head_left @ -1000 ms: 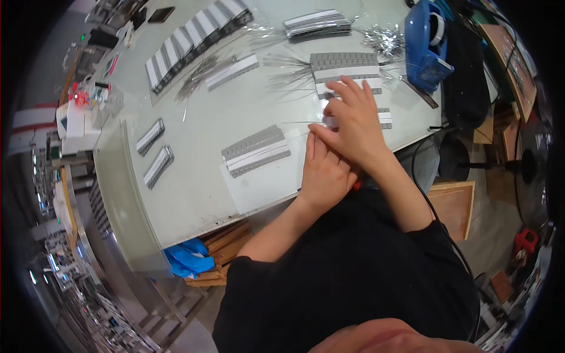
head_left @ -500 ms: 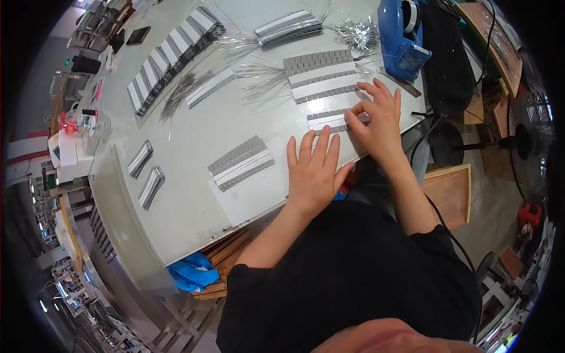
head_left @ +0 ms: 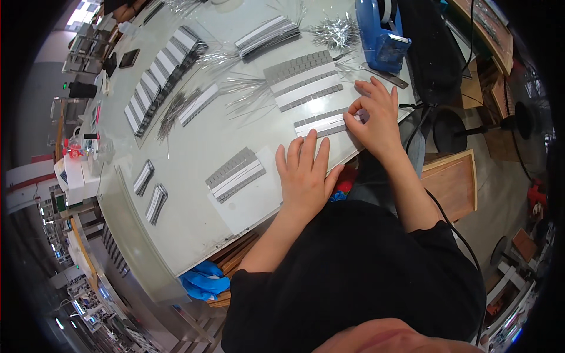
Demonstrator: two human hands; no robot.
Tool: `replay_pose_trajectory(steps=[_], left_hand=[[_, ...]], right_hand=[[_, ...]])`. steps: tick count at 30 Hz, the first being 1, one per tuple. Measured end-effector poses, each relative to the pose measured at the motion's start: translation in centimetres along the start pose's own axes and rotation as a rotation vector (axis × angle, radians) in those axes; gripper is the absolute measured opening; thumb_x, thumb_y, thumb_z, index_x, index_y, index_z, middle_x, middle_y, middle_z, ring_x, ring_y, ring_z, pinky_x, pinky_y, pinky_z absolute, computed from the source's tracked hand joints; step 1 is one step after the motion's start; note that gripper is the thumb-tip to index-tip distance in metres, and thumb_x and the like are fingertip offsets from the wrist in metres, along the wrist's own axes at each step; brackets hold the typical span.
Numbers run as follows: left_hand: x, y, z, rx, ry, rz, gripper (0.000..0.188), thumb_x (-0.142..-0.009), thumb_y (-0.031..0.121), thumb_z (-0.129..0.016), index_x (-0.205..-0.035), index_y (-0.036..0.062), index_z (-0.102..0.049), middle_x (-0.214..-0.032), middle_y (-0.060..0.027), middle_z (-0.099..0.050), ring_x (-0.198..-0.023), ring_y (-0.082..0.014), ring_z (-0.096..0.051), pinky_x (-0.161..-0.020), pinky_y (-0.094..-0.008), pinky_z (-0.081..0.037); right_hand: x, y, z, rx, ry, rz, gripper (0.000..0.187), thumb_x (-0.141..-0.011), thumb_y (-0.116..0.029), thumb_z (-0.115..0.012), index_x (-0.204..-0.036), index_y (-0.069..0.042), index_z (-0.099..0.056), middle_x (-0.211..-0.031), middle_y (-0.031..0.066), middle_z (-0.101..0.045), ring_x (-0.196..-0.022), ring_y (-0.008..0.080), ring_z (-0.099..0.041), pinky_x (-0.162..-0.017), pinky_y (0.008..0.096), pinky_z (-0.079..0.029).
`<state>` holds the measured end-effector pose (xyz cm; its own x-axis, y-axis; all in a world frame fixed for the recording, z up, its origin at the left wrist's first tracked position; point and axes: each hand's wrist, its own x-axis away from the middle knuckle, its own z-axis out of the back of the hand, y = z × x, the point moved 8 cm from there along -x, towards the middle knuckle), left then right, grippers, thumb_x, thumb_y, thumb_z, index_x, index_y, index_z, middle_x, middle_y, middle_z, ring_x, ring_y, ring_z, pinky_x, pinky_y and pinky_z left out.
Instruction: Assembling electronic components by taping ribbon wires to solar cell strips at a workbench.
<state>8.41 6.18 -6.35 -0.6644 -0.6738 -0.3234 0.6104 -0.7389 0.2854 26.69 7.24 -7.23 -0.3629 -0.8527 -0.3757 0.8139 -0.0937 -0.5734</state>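
Observation:
A grey-edged strip [head_left: 318, 125] with a white band along its middle lies on the table in front of me. My left hand [head_left: 303, 176] rests with its fingers apart, fingertips at the near edge of that strip. Over the strip's right end, thumb and forefinger of my right hand [head_left: 378, 120] meet in a pinch. What sits between them is too small to make out; its other fingers are raised. Just beyond lies a wider stack of grey segmented strips [head_left: 303, 79] with white bands, thin silvery wires fanning from its left side.
A blue tape dispenser [head_left: 381, 38] stands at the back right beside a metal ruler [head_left: 388, 78]. A silvery wire bundle [head_left: 336, 32], a long row of striped strips [head_left: 160, 79] and another grey piece on white paper [head_left: 236, 175] lie about. The table's front edge runs beneath my forearms.
The whole view has shifted, so table things appear farther left. Along the strip, my right hand's pinch has moved a little to the right. My left hand stays by the strip's near edge.

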Motion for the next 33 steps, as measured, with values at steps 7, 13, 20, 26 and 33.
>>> replay_pose_trajectory(steps=[7, 13, 20, 26, 33], left_hand=[[-2.6, 1.9, -0.6, 0.026, 0.0, -0.136, 0.06, -0.083, 0.034, -0.078, -0.133, 0.0067, -0.061, -0.144, -0.0123, -0.052, -0.127, -0.0359, -0.048, -0.111, -0.0582, -0.031], [-2.9, 2.2, -1.7, 0.028, -0.041, -0.179, 0.06, -0.083, 0.034, -0.077, -0.133, 0.0051, -0.06, -0.141, -0.0108, -0.056, -0.126, -0.0353, -0.049, -0.111, -0.0579, -0.033], [-2.8, 2.2, -1.6, 0.005, -0.025, -0.172, 0.058, -0.085, 0.035, -0.076, -0.133, 0.0058, -0.06, -0.141, -0.0099, -0.056, -0.127, -0.0342, -0.049, -0.112, -0.0571, -0.032], [-2.9, 2.3, -1.5, 0.011, -0.027, -0.166, 0.057, -0.086, 0.035, -0.074, -0.133, 0.0062, -0.06, -0.141, -0.0098, -0.056, -0.126, -0.0339, -0.05, -0.112, -0.0579, -0.03], [-2.6, 2.2, -1.2, 0.046, -0.038, -0.156, 0.063, -0.084, 0.035, -0.077, -0.138, 0.0097, -0.056, -0.143, -0.0097, -0.054, -0.127, -0.0338, -0.048, -0.112, -0.0594, -0.029]], right_hand=[[0.3, 0.7, -0.3, -0.034, -0.049, -0.032, 0.013, -0.078, -0.018, -0.076, -0.082, -0.009, -0.067, -0.14, 0.0097, -0.058, -0.145, 0.0358, -0.038, -0.122, 0.0609, -0.011], [0.1, 0.2, 0.0, -0.067, -0.035, -0.034, 0.013, -0.078, -0.017, -0.075, -0.079, -0.008, -0.066, -0.133, 0.0116, -0.06, -0.143, 0.0366, -0.041, -0.122, 0.0602, -0.014], [0.1, 0.5, -0.2, -0.082, -0.039, -0.025, 0.013, -0.078, -0.018, -0.075, -0.08, -0.009, -0.066, -0.134, 0.012, -0.06, -0.143, 0.0366, -0.04, -0.122, 0.0597, -0.013], [-0.7, 0.6, 2.0, -0.253, 0.092, -0.005, 0.014, -0.08, -0.013, -0.076, -0.089, -0.006, -0.066, -0.132, 0.0143, -0.061, -0.136, 0.0374, -0.048, -0.119, 0.0523, -0.025], [-10.5, 6.7, 11.1, -0.26, 0.233, -0.193, 0.032, -0.088, -0.024, -0.078, -0.109, -0.002, -0.067, -0.102, 0.0089, -0.072, -0.092, 0.0186, -0.068, -0.084, 0.0306, -0.053]])
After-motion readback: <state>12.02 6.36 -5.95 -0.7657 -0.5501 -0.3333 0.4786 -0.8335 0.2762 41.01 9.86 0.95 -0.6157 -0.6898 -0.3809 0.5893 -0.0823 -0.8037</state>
